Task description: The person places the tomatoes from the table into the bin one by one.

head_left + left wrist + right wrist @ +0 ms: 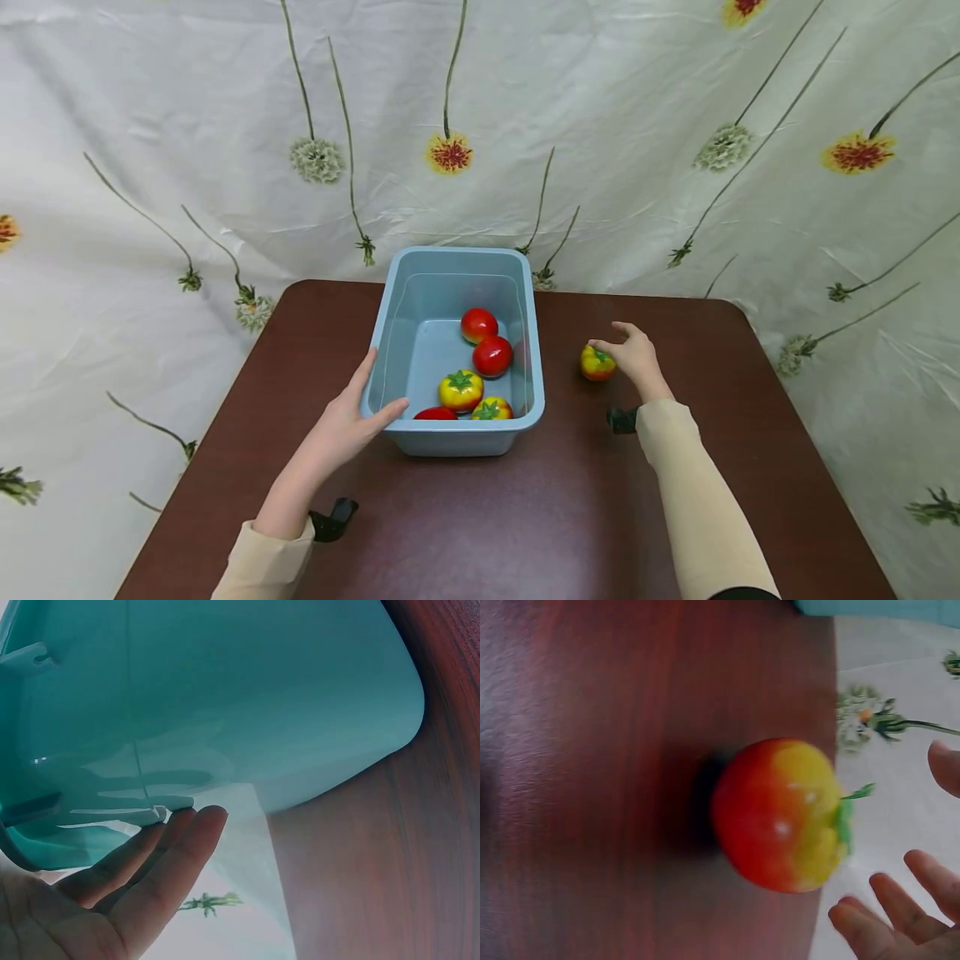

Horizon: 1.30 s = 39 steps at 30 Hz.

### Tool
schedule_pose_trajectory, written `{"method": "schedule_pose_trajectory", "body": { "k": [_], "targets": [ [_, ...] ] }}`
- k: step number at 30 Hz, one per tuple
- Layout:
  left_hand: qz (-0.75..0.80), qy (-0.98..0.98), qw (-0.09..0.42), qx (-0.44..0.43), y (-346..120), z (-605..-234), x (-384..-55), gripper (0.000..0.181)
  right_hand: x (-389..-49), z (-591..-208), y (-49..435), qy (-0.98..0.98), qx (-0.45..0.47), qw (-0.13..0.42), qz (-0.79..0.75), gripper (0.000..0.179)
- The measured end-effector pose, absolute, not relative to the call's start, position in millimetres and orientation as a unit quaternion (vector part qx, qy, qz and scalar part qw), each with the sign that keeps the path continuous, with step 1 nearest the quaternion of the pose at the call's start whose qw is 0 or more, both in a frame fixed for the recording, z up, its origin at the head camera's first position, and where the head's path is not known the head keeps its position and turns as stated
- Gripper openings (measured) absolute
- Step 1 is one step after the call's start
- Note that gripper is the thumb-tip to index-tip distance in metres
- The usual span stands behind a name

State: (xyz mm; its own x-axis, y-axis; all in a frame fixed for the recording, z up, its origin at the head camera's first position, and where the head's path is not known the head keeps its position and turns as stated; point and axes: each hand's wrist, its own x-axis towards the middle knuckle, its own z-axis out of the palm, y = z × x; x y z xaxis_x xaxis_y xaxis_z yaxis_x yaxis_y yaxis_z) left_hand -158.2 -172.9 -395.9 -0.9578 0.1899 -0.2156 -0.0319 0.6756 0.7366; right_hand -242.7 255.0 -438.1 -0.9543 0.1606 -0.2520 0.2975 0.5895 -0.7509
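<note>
A light blue plastic bin (453, 440) stands on the table, holding several toy tomatoes, some red like this red tomato (492, 357), others yellow and red like this one with a green calyx (461, 390). My left hand (348, 418) rests at the bin's near left corner, thumb by the front rim, extended fingers along the outer side wall (247, 705). Right of the bin, a single yellow-and-red toy tomato (780, 817) sits on the tabletop. Over it hovers my right hand (637, 357), thumb and fingers spread apart, with a gap to the tomato in the right wrist view.
The dark brown wooden table (480, 517) has rounded far corners. Behind and around it hangs a white cloth (600, 100) printed with flowers. A black wrist camera (333, 520) sits at the left cuff, and another black camera (622, 420) at the right.
</note>
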Motion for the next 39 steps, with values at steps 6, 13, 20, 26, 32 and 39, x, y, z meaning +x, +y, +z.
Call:
{"method": "schedule_pose_trajectory", "body": {
  "k": [6,13,20,26,32,39],
  "targets": [
    [0.399,0.905,0.141,0.039,-172,-395,-158,0.100,-240,-456,254,0.890,0.135,0.091,-0.426,0.078],
    [0.398,0.905,0.145,0.031,-171,-392,-157,0.099,-235,-476,251,0.890,0.148,0.082,-0.424,0.091],
    [0.394,0.907,0.144,0.032,-170,-386,-155,0.100,-232,-486,250,0.890,0.154,0.085,-0.420,0.098],
    [0.393,0.908,0.141,0.033,-169,-382,-153,0.100,-231,-489,248,0.890,0.159,0.081,-0.420,0.097],
    [0.395,0.906,0.147,0.032,-168,-381,-153,0.100,-231,-490,244,0.885,0.169,0.073,-0.428,0.095],
    [0.400,0.904,0.149,0.029,-168,-381,-154,0.100,-230,-492,243,0.880,0.171,0.070,-0.437,0.091]
  ]
}}
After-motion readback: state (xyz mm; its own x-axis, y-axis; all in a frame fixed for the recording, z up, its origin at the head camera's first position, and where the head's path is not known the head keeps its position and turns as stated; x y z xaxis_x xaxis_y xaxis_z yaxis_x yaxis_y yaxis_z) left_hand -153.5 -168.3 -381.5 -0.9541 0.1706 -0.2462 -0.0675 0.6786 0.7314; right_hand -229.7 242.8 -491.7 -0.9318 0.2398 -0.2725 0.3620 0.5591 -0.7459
